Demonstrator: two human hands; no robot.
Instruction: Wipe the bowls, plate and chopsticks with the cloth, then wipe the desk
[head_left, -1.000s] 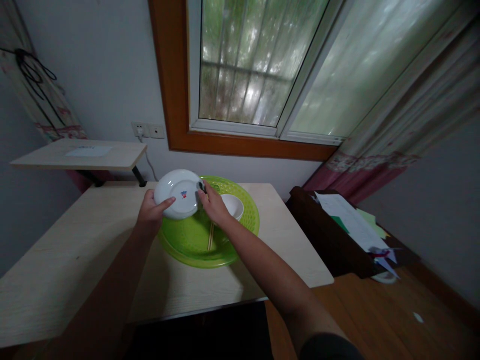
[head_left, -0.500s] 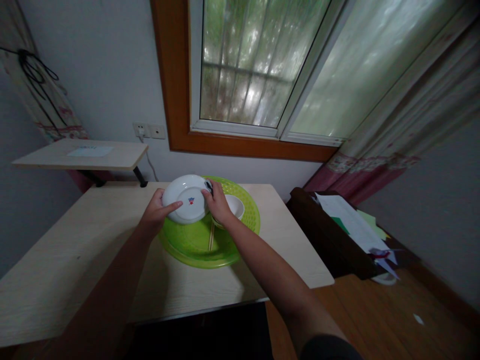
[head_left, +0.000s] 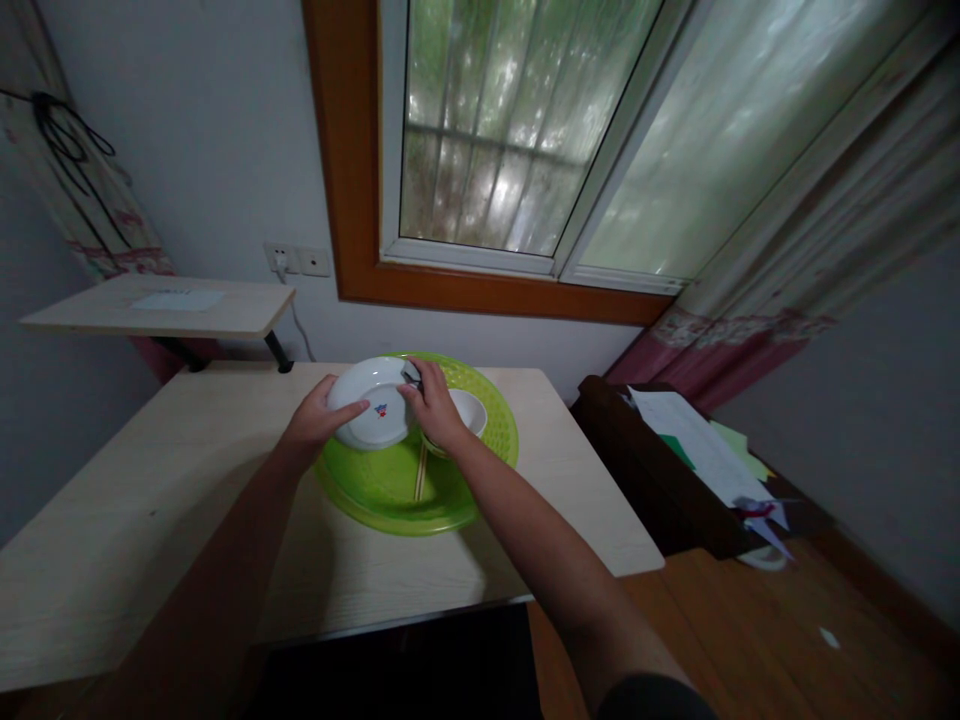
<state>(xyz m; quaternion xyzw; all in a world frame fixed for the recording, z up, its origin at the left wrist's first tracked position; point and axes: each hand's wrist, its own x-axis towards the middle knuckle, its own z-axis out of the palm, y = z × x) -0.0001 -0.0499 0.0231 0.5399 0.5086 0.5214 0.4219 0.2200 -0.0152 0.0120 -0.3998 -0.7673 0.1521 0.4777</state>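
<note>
A white plate (head_left: 379, 428) is held up over the left part of a green plastic basket (head_left: 405, 525), its underside with a small red and blue mark facing me. My left hand (head_left: 315, 415) grips the plate's left rim, thumb across the underside. On the upper right rim is my right hand (head_left: 431, 400), thumb on the plate and fingers curled behind. A small dark thing (head_left: 412, 379) shows between that hand and the rim; I cannot make out what it is. Partly hidden by my right hand, a white bowl (head_left: 471, 411) sits in the basket. Chopsticks (head_left: 420, 475) lie below the plate.
The basket stands on a pale wooden table (head_left: 202, 430). A raised shelf (head_left: 187, 315) with a paper on it is at the back left. Behind the table are a wall socket (head_left: 296, 260) and a window. Papers (head_left: 690, 440) lie on dark furniture at the right.
The plate has shifted slightly and tilted in my hands, and my right hand has moved a little along its rim. Basket, bowl and chopsticks stay in place.
</note>
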